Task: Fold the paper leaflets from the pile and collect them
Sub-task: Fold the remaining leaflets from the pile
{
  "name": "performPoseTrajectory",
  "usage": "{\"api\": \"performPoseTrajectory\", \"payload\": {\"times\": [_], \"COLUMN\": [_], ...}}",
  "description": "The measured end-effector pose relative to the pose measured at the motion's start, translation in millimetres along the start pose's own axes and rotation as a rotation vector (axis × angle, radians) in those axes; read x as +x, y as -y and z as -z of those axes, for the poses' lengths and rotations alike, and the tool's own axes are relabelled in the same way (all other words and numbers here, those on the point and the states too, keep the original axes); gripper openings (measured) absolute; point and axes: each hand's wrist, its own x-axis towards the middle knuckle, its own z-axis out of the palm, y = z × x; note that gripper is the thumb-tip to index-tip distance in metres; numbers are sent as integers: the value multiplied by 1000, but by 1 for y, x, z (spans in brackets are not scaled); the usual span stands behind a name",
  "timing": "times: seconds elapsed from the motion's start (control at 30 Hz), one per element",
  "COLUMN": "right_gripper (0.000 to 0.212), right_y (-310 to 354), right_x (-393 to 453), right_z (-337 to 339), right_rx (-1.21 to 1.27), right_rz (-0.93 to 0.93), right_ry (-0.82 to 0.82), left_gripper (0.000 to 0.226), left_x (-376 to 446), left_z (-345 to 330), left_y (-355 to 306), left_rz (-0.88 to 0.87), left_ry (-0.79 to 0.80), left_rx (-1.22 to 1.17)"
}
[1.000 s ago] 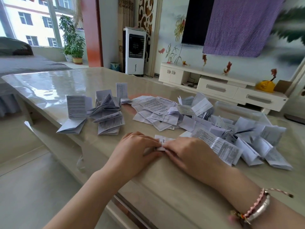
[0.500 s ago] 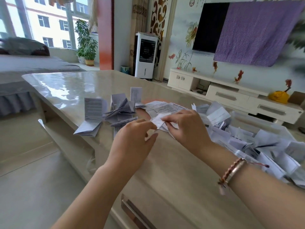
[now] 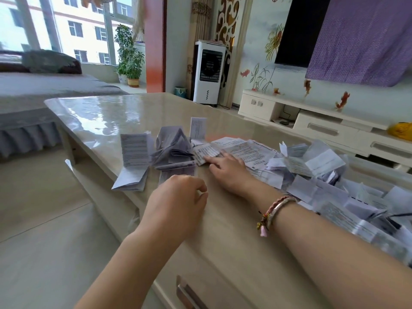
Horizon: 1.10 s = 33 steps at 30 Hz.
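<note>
- Head view: the glossy beige surface (image 3: 111, 112) carries 2 groups of white printed paper leaflets: a loose unfolded pile (image 3: 312, 172) spreading toward its right edge, and a smaller folded stack (image 3: 171, 150) near its left edge.
- The right hand (image 3: 227, 169) lies flat with straight fingers pressing 1 folded leaflet (image 3: 201, 153) down, just beside the folded stack; a braided bracelet (image 3: 275, 211) circles its wrist.
- The left hand (image 3: 178, 200) hovers over the near-left edge, fingers loosely curled, grasping nothing.
- Risk, as I judge it: several folded leaflets overhang the left edge, so a nudge from either hand could tip them to the floor.
- The pressed leaflet may spring open once the fingers lift, since a light crease holds poorly.
- The 2 groups nearly touch, so they could mix.
</note>
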Motion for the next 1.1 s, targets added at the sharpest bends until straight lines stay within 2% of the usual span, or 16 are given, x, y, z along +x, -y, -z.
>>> {"api": "performPoseTrajectory", "payload": {"times": [0.2,0.37,0.47,0.57,0.63,0.7,0.77,0.83,1.0,1.1], "right_gripper": [41,29,34,55,60,51,30,19,18,44], "right_y": [-4,-25,-37,-40,-37,-36,-33,-33,-43,-53], "right_x": [6,-4,-12,-21,-27,-32,-38,-45,-66,-68], "right_z": [9,19,22,24,26,26,28,28,34,40], "right_rx": [-22,41,-97,-191,-251,-329,-392,-409,-385,-368], "right_rz": [4,-102,-168,-221,-246,-205,-120,-36,75,-2], "right_ry": [-131,-344,-282,-212,-164,-203,-310,-385,-442,-319], "left_gripper": [18,19,19,19,18,16,16,16,19,19], "left_x": [-1,-3,-2,-3,-3,-3,-3,-3,-5,-8], "left_z": [1,1,0,-1,-1,-2,-3,-4,-8,-11], "left_y": [0,-1,-4,-6,-6,-6,-5,-4,-8,-16], "left_rz": [10,19,10,4,4,3,7,13,13,-4], "left_ry": [30,36,54,63,62,56,51,44,45,58], "left_rx": [25,5,9,3,7,-1,-8,-28,-107,-110]}}
